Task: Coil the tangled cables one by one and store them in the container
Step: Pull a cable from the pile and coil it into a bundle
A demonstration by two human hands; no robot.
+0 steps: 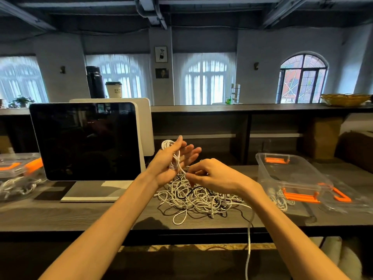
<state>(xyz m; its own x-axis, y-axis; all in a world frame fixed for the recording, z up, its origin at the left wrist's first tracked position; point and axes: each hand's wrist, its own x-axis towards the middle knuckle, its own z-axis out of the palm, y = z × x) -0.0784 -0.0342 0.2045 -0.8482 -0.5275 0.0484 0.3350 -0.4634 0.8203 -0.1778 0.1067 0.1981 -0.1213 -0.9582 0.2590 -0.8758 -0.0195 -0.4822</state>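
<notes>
Winding a thin white cable (175, 158) round its straight, spread fingers, the left hand (171, 161) at frame centre carries a small coil, while the right hand (210, 175) just beside it pinches the same strand with curled fingertips. Light, limp and smooth, the cord probably slips and snags, so it seems best taken near a free end and fed slowly from the tangle (198, 197) on the dark wood-grain desk (80, 215). Right of it sits the clear plastic container (290, 174) with orange latches.
</notes>
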